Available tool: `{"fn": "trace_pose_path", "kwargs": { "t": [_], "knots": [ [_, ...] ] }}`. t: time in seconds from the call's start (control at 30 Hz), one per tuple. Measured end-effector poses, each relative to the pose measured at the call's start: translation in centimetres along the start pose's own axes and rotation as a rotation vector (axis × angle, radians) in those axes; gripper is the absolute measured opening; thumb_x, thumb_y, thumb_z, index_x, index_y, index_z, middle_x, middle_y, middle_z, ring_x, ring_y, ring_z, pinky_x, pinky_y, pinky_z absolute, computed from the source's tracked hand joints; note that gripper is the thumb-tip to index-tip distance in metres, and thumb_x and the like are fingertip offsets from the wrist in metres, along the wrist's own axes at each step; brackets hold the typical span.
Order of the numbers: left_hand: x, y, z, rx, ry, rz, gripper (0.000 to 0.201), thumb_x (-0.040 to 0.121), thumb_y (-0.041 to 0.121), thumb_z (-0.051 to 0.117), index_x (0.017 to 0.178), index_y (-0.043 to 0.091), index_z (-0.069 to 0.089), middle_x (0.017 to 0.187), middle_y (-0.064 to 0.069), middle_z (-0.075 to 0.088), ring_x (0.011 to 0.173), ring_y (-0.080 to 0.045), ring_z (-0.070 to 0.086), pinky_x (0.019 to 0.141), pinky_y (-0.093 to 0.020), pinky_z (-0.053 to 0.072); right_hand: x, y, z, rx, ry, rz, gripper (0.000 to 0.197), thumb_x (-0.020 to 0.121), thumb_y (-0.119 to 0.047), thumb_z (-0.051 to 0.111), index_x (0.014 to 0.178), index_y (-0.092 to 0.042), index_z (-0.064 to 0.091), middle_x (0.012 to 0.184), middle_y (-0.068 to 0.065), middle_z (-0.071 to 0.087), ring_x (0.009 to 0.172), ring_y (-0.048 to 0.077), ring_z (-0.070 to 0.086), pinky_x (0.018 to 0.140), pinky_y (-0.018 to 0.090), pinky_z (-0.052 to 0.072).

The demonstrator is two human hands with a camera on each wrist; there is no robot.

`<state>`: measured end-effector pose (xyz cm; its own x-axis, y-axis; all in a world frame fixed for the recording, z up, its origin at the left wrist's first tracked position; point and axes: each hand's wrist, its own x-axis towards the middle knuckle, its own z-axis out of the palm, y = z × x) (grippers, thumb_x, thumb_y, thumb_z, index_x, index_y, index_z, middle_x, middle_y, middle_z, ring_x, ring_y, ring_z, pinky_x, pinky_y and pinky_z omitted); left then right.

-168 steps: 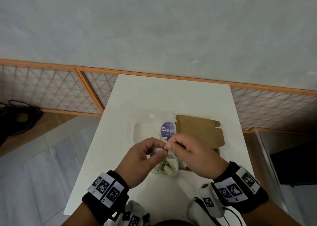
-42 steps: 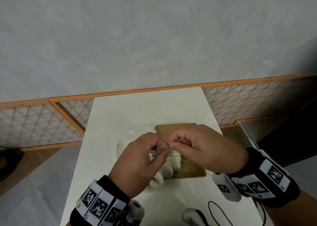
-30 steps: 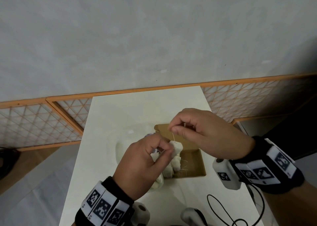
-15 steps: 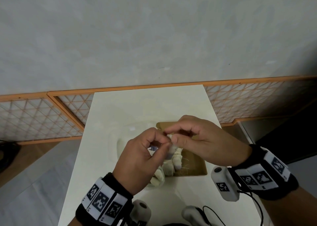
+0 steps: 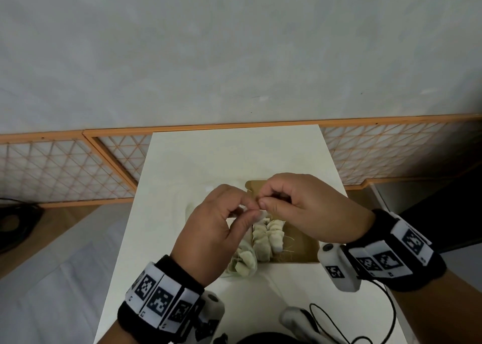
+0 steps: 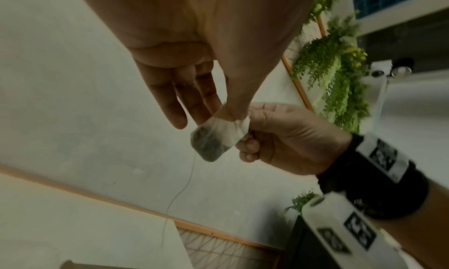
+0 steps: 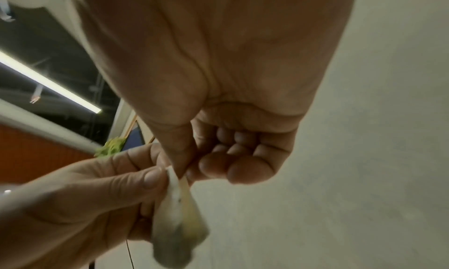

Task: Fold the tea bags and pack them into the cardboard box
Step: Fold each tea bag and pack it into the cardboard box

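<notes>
We see bare top across the far half of the white rectangular table [image 5: 234,155]. Toward its near right edge the open brown cardboard box [image 5: 300,242] blocks passage, pale folded tea bags [image 5: 266,236] filling its left side.

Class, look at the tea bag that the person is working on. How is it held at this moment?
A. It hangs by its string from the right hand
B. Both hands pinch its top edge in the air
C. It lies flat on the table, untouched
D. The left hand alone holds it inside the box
B: the left hand and right hand both pinch the top of the tea bag, which hangs in the air.
</notes>
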<state>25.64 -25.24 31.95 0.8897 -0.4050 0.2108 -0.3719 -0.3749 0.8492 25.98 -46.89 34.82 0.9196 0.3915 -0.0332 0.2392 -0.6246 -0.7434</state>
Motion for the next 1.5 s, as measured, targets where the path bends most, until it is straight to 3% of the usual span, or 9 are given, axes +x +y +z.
{"fn": "trace_pose_path", "kwargs": {
  "t": [0.2,0.33,0.47,0.7,0.8,0.97,1.1,1.37,1.5],
  "knots": [
    [-0.3,-0.8,-0.6,0.034,0.093,-0.071,0.018,0.096,0.02,0.07,0.103,0.033,0.06,0.089,0.015,0.07,0.086,0.001,0.071,0.076,-0.01,0.052,1.8,-1.0,0.7,-0.072,-0.049,-0.034,0.02,0.107,-0.026,0.056,0.096,-0.02,0.071,0.085,-0.011,0.067,0.082,0.006,0.062,0.07,0.015,0.043],
    [-0.5,-2.0,-1.5,0.009,0.13,-0.177,0.009,0.098,0.021,0.069,0.092,0.028,0.07,0.085,0.017,0.075,0.078,-0.001,0.075,0.073,-0.019,0.059,3.0,0.0,2.3,0.066,0.0,0.026,0.019,0.106,-0.029,0.058,0.104,-0.023,0.076,0.091,-0.009,0.077,0.082,0.006,0.071,0.073,0.02,0.054],
    [-1.7,-3.5,-2.7,-0.022,0.169,-0.259,0.011,0.097,0.021,0.069,0.088,0.028,0.069,0.089,0.012,0.076,0.078,-0.003,0.077,0.075,-0.026,0.06,3.7,4.2,6.7,-0.111,-0.009,0.102,0.015,0.102,-0.032,0.063,0.096,-0.027,0.075,0.082,-0.011,0.069,0.071,0.008,0.064,0.063,0.02,0.047],
    [-4.6,-5.8,-3.5,-0.109,0.215,-0.413,0.008,0.099,0.019,0.067,0.092,0.02,0.07,0.089,0.008,0.08,0.08,-0.008,0.078,0.079,-0.021,0.059,3.2,11.9,15.7,-0.357,-0.306,0.31,0.034,0.103,-0.049,0.051,0.129,-0.034,0.066,0.127,0.0,0.056,0.111,0.021,0.063,0.09,0.035,0.052],
    [-5.8,-6.5,-3.6,-0.122,0.218,-0.459,0.008,0.099,0.017,0.068,0.092,0.018,0.07,0.089,0.007,0.08,0.08,-0.008,0.078,0.078,-0.018,0.058,3.2,12.2,17.4,-0.455,-0.366,0.343,0.042,0.101,-0.053,0.052,0.136,-0.029,0.056,0.134,0.001,0.051,0.119,0.024,0.058,0.084,0.033,0.045],
    [-7.1,-7.0,-3.7,-0.139,0.219,-0.499,0.008,0.098,0.016,0.07,0.09,0.018,0.071,0.088,0.005,0.08,0.081,-0.009,0.078,0.074,-0.014,0.056,4.4,11.9,18.9,-0.422,-0.162,0.298,0.027,0.098,-0.044,0.063,0.113,-0.023,0.055,0.114,-0.003,0.048,0.091,0.018,0.055,0.072,0.03,0.047],
    [-7.5,-6.7,-3.8,-0.179,0.215,-0.496,0.008,0.098,0.017,0.07,0.09,0.016,0.071,0.088,0.002,0.08,0.081,-0.011,0.078,0.075,-0.015,0.057,5.4,11.6,18.9,-0.37,-0.086,0.263,0.026,0.095,-0.027,0.061,0.119,-0.023,0.052,0.118,-0.003,0.047,0.085,0.018,0.058,0.071,0.032,0.055],
    [-7.9,-7.1,-4.1,-0.172,0.228,-0.5,0.008,0.097,0.017,0.071,0.089,0.016,0.071,0.086,0.003,0.079,0.081,-0.01,0.077,0.073,-0.011,0.054,8.5,11.4,18.7,-0.254,-0.181,0.554,0.06,0.088,-0.076,0.056,0.119,-0.026,0.046,0.101,-0.004,0.068,0.092,0.022,0.068,0.076,0.038,0.053],
    [-7.9,-7.3,-4.1,-0.177,0.218,-0.495,0.008,0.098,0.015,0.07,0.09,0.018,0.071,0.088,0.001,0.079,0.082,-0.011,0.078,0.075,-0.014,0.057,9.9,11.5,20.5,-0.363,-0.195,0.55,0.044,0.09,-0.067,0.058,0.101,-0.025,0.05,0.09,-0.004,0.065,0.085,0.024,0.065,0.073,0.036,0.051]
  ]
}}
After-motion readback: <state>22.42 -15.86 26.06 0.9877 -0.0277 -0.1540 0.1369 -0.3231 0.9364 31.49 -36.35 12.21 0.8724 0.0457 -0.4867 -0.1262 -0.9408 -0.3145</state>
